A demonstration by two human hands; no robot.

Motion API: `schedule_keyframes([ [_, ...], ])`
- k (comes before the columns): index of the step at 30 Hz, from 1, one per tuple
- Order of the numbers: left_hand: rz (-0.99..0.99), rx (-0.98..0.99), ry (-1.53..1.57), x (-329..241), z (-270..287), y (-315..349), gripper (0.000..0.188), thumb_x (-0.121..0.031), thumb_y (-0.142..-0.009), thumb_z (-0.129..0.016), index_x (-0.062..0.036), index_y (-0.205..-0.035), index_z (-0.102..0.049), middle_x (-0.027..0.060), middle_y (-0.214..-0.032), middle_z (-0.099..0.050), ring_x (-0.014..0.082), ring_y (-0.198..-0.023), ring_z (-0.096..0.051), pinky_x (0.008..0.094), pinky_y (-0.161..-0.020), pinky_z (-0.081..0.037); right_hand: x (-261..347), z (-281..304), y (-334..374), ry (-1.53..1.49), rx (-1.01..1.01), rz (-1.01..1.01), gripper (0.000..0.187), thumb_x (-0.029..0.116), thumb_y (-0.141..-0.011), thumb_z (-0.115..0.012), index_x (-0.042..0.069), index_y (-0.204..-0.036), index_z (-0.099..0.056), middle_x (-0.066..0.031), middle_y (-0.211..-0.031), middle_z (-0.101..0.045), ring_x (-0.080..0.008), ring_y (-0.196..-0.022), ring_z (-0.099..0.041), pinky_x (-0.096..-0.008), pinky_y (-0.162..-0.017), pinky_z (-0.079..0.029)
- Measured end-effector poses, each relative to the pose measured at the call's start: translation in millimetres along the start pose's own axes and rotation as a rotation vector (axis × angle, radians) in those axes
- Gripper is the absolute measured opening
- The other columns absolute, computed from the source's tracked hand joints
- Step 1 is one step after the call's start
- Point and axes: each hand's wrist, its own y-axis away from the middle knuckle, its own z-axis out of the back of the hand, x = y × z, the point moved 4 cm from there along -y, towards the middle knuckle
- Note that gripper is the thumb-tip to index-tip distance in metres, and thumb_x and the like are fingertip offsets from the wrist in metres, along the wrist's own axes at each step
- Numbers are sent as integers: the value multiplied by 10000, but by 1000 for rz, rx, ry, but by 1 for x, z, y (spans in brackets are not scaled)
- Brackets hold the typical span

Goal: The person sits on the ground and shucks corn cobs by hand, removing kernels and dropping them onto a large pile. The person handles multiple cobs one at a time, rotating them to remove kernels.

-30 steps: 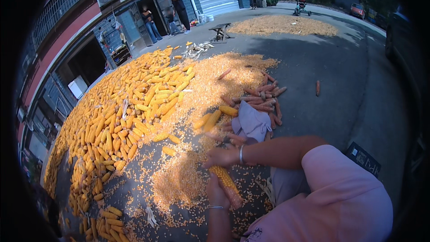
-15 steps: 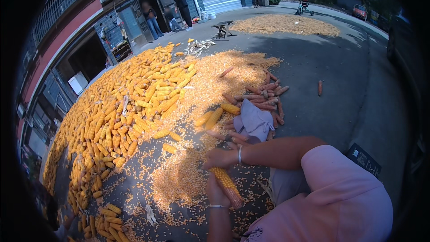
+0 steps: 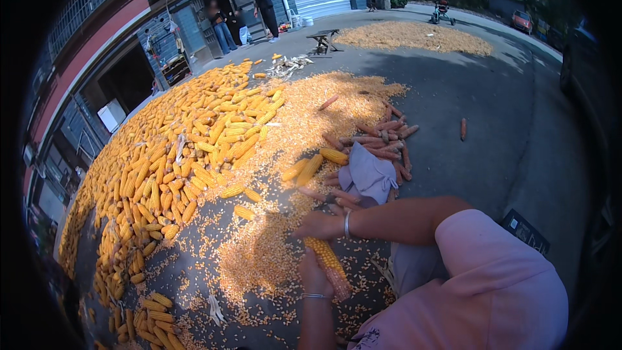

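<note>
Yellow and partly stripped, one ear (image 3: 327, 260) slanted above scattered kernels (image 3: 259, 266), the left grip (image 3: 315, 280) closed around it. The right grip (image 3: 321, 225) met its upper end; how closed could not be told. Shelling seemed in hand, the next push probably calling for a steady left hold. Three loose ears (image 3: 310, 170) lay near one pale cloth (image 3: 369, 176), one lone cob (image 3: 463, 129) apart; heaped ears (image 3: 155, 175) and piled cobs (image 3: 389, 146) were past counting.
</note>
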Motion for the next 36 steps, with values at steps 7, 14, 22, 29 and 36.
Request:
schedule_keyframes([
  [7,14,48,111,-5,-26,-1,338,-309,-1035,-445,-3,-1123,-559,101,-951,-630,216,-774,-640,373,-674,-562,-45,-13,-14,8,-104,45,334,350,-942,-525,66,-1027,-678,-237,-858,-641,-375,-765,-655,-469,-708,-518],
  [14,13,76,89,6,-8,-18,298,-263,-1008,-478,-8,-1142,-558,95,-968,-630,221,-804,-636,368,-710,-554,-37,3,-4,35,-128,-23,361,375,-952,-530,52,-1028,-672,-242,-887,-643,-377,-782,-651,-470,-724,-508],
  [22,70,133,93,15,-21,-23,391,-316,-1016,-459,19,-1197,-546,126,-982,-653,242,-828,-651,366,-703,-553,-46,9,7,58,-78,-84,352,373,-1000,-459,112,-1069,-685,-226,-901,-645,-375,-856,-641,-487,-777,-489],
  [29,-90,65,-170,20,7,-25,404,-360,-1029,-443,9,-1155,-546,117,-950,-652,232,-742,-652,363,-653,-555,-3,21,17,22,-60,-45,517,483,-951,-513,-1,-954,-696,-278,-870,-656,-411,-800,-650,-477,-781,-497],
  [36,65,104,59,-10,-8,8,444,-425,-1031,-428,-15,-1160,-539,109,-891,-647,228,-700,-650,352,-611,-567,21,24,18,-390,-76,-148,572,527,-798,-692,-42,-852,-710,-266,-832,-675,-359,-764,-669,-426,-764,-517],
])
